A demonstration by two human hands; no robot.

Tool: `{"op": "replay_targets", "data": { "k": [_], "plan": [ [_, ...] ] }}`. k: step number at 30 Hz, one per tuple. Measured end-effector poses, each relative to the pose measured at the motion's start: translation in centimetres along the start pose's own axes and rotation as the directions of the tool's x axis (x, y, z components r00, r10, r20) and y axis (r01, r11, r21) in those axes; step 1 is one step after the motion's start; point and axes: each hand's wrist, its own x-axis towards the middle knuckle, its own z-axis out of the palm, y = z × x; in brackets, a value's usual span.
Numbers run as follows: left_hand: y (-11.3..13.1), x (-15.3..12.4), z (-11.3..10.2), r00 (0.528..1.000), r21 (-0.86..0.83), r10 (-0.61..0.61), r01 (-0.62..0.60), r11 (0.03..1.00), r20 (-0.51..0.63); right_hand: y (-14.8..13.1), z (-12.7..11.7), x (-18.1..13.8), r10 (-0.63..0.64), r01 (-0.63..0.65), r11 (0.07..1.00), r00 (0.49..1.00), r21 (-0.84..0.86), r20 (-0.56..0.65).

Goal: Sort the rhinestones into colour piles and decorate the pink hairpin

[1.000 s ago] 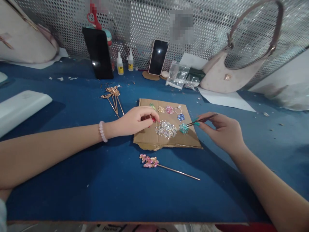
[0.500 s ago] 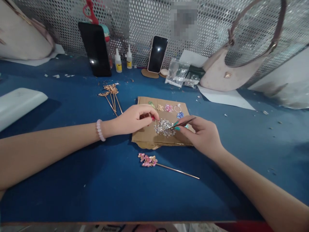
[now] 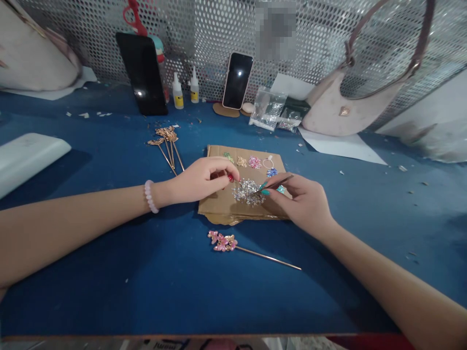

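Note:
My right hand pinches a pair of dark tweezers between thumb and fingers. Their tips reach into a pile of silver rhinestones on a piece of cardboard. On the pile's left side hovers my left hand, its fingers loosely bent and thumb apart from the index finger; nothing shows in it. Small heaps of green, gold, pink and blue stones lie along the cardboard's far side. In front of the cardboard rests a gold hairpin with pink flowers.
Several plain gold hairpins lie left of the cardboard. Farther back stand a black tablet, two glue bottles and a phone. Clear plastic packets sit beside a pale handbag. A white object is at left.
The right hand and tweezers have shifted very slightly left and up, still over the silver pile. The left hand stays almost where it was.

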Motion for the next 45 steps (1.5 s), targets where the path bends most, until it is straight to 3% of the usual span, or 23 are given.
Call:
{"op": "replay_targets", "data": {
  "k": [28, 45],
  "plan": [
    [0.04, 0.09, -0.05, 1.000, 0.012, 0.002, -0.002, 1.000, 0.002, -0.48, -0.04, -0.06, -0.045, 0.044, 0.997, 0.999, -0.060, -0.015],
    [0.18, 0.06, -0.16, 1.000, 0.002, -0.013, 0.013, 1.000, 0.012, -0.46, -0.16, -0.11, -0.010, 0.011, 0.998, 1.000, -0.062, 0.013]
  ]
}}
